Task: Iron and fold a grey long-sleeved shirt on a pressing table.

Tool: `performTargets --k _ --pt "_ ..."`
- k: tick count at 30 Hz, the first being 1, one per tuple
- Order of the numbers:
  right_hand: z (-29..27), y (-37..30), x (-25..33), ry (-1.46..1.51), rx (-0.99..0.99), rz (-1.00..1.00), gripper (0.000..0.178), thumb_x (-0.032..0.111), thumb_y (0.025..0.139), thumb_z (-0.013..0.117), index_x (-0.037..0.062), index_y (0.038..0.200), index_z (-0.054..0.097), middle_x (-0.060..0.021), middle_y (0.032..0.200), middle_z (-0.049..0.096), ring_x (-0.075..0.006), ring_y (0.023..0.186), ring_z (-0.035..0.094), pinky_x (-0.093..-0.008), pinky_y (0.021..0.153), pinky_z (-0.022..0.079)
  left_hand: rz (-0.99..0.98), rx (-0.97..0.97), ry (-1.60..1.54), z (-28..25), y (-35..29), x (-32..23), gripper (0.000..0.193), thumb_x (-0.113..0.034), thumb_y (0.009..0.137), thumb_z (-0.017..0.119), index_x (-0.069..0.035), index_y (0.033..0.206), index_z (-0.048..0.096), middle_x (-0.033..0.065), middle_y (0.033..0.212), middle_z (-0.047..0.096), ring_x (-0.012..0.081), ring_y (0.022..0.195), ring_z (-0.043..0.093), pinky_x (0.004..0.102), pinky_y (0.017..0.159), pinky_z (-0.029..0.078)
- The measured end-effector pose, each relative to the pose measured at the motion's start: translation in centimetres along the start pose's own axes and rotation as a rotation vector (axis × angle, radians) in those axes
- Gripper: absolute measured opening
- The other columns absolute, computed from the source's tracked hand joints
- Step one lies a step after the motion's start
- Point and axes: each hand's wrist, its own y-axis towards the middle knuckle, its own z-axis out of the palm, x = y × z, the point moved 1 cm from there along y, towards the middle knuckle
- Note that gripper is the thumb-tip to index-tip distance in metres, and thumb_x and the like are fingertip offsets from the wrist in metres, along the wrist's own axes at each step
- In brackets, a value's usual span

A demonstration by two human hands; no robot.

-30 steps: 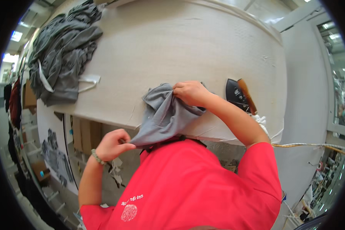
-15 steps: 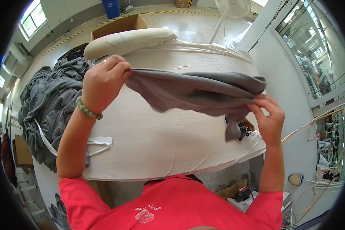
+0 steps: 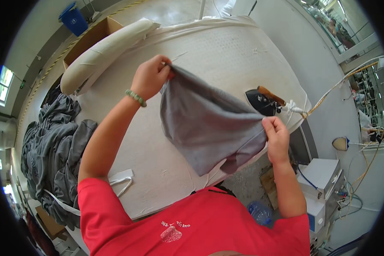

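Observation:
A grey piece of cloth is stretched between my two hands above the white padded ironing table. My left hand, a green bead bracelet at its wrist, is closed on the far left corner. My right hand pinches the right edge, thumb on top. Between the hands the upper edge sags in a fold, and the lower part hangs toward the table's near edge. Just beyond my right hand an iron with a brown handle rests on the table.
Grey garments lie heaped at the left. A white strap is near my left elbow. At the far left are a long padded roll and a cardboard box. A cord runs right from the iron; a white machine stands below.
The cloth went from a bunched strip held high to a wider, lowered sheet. My right hand came down and nearer; the view has turned, so the iron shows in full.

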Motion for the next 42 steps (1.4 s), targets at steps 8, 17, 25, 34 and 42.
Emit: performTargets --k 8,17,25,34,42 --pt "-4.4 4.8 5.7 -0.214 -0.380 -0.425 0.016 0.015 0.103 0.068 -0.0011 0.101 0.068 0.0033 0.096 0.065 -0.0043 0.090 0.054 -0.0207 0.082 0.044 0.431 -0.189 0.167 3.7 10.8 -7.6 0.021 -0.016 0.102 0.055 -0.002 0.114 0.064 0.0175 0.091 0.076 0.0315 0.089 0.076 0.0400 0.076 0.058" --pt "6.0 -0.9 1.3 -0.607 -0.064 -0.770 0.017 0.006 0.088 0.080 0.0011 0.096 0.066 -0.0155 0.100 0.068 -0.0298 0.089 0.067 -0.0333 0.077 0.054 0.337 -0.099 0.339 1.6 6.6 6.6 0.017 -0.011 0.101 0.062 -0.007 0.117 0.067 0.0133 0.098 0.075 0.0202 0.093 0.074 0.0313 0.080 0.054" --pt "13.3 -8.1 -6.0 -0.505 0.315 -0.687 0.019 0.012 0.085 0.081 0.0070 0.096 0.066 -0.0091 0.100 0.067 -0.0249 0.069 0.069 -0.0347 0.055 0.053 0.146 0.030 0.410 -1.4 -6.2 16.5 0.018 -0.007 0.102 0.059 -0.006 0.118 0.066 0.0147 0.094 0.074 0.0259 0.092 0.076 0.0337 0.081 0.056" --pt "22.7 -13.3 -15.4 -1.022 0.826 -0.652 0.017 0.012 0.087 0.064 0.0015 0.100 0.066 -0.0149 0.115 0.064 -0.0236 0.067 0.069 -0.0341 0.054 0.056 0.286 0.015 0.868 2.0 -13.9 18.8 0.032 -0.007 0.092 0.066 -0.007 0.124 0.067 0.0189 0.122 0.068 0.0384 0.113 0.065 0.0464 0.096 0.052" --pt "20.8 -14.4 -15.5 -0.902 1.066 -0.735 0.017 0.014 0.091 0.061 0.0009 0.097 0.069 -0.0255 0.125 0.065 -0.0274 0.074 0.069 -0.0358 0.063 0.058 0.097 0.477 0.556 18.6 -18.2 7.1 0.034 -0.023 0.091 0.073 -0.007 0.120 0.068 0.0176 0.111 0.069 0.0354 0.104 0.067 0.0419 0.088 0.054"
